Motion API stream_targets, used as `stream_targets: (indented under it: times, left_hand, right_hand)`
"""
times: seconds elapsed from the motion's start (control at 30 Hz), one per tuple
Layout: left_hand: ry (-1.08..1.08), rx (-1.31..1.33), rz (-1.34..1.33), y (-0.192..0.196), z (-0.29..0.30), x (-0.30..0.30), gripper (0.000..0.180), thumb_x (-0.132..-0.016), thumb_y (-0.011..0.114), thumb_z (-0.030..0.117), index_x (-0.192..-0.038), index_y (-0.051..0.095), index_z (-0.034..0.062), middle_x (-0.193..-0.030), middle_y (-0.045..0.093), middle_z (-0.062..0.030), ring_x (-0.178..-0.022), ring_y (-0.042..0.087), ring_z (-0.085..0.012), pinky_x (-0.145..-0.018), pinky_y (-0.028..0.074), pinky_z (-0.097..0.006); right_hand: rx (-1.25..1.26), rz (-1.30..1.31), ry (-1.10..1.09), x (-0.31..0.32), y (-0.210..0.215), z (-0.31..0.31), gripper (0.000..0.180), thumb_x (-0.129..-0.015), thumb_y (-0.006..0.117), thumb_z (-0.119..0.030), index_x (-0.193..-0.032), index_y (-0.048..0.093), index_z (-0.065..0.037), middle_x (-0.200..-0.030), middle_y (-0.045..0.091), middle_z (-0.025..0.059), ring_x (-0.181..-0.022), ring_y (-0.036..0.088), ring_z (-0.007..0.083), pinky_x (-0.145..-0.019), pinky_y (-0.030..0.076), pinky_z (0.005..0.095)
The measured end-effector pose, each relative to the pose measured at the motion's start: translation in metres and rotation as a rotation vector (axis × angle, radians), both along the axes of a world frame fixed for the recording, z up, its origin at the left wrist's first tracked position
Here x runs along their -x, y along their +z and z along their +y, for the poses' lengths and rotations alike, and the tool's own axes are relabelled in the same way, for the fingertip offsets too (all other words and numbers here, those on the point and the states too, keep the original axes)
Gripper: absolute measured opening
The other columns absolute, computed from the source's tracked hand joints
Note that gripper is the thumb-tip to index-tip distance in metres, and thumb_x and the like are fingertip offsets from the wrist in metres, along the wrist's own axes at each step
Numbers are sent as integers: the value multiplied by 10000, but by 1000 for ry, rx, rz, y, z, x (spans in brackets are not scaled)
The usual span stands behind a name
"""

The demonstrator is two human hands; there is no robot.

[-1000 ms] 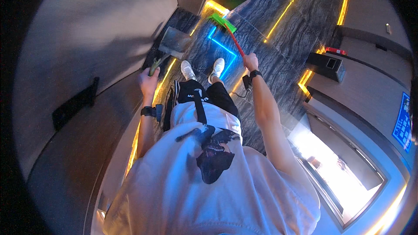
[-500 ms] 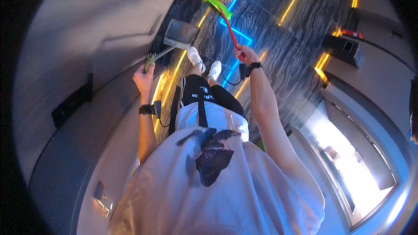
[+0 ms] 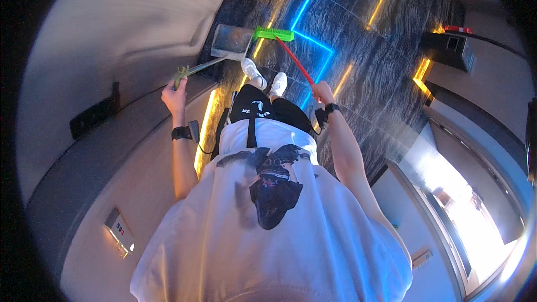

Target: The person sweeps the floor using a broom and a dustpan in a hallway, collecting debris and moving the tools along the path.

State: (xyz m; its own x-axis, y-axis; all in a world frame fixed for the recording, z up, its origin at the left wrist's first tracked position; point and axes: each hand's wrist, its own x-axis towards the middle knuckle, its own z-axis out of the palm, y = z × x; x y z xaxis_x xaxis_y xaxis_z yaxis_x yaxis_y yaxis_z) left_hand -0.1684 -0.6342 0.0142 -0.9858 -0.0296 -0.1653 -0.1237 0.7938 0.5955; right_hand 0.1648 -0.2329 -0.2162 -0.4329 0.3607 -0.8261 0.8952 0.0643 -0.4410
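My right hand is closed round the red handle of a broom. Its bright green head rests on the dark floor, to the right of the dustpan and close to its edge. The long-handled dustpan, with a greyish see-through pan, stands on the floor by the wall. My left hand grips the top of its handle, where there is a green end piece. Any sweepings in the pan or under the bristles are too small to make out.
My white shoes stand just behind the dustpan. The floor is dark streaked stone with blue and yellow light strips. A pale wall rises on the left. A dark box sits at the right, and a bright window lies lower right.
The broom head has come down and left toward the dustpan and turned from slanted to nearly level. My right hand has moved nearer to me; my left has shifted slightly left and nearer.
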Motion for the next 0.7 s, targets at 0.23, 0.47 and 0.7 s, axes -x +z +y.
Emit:
stream_targets:
  times: [0.23, 0.47, 0.7]
  left_hand:
    - [-18, -34, 69, 0, -14, -18, 367, -845, 794, 369, -885, 756, 7, -551, 607, -42, -512, 578, -112, -531, 478, -314]
    - [-78, -12, 37, -31, -51, -24, 344, -827, 774, 346, -895, 737, 11, -685, 653, -215, -636, 668, -345, -619, 493, -424]
    - [-24, 7, -108, -36, -84, -44, 357, -837, 760, 383, -950, 759, 44, -759, 694, -220, -710, 705, -354, -667, 525, -434]
  right_hand:
    - [-565, -46, 257, 45, 89, -20, 335, -872, 567, -252, -911, 720, 44, -884, 722, 285, -861, 735, 403, -769, 593, 477]
    - [-316, -35, 192, 144, 95, -43, 407, -894, 588, -278, -889, 697, 114, -916, 697, 341, -915, 722, 421, -793, 590, 487]
    - [-491, 38, 1005, 262, 57, -96, 37, -655, 764, -140, -683, 755, -118, -719, 723, 177, -751, 748, 308, -633, 598, 407]
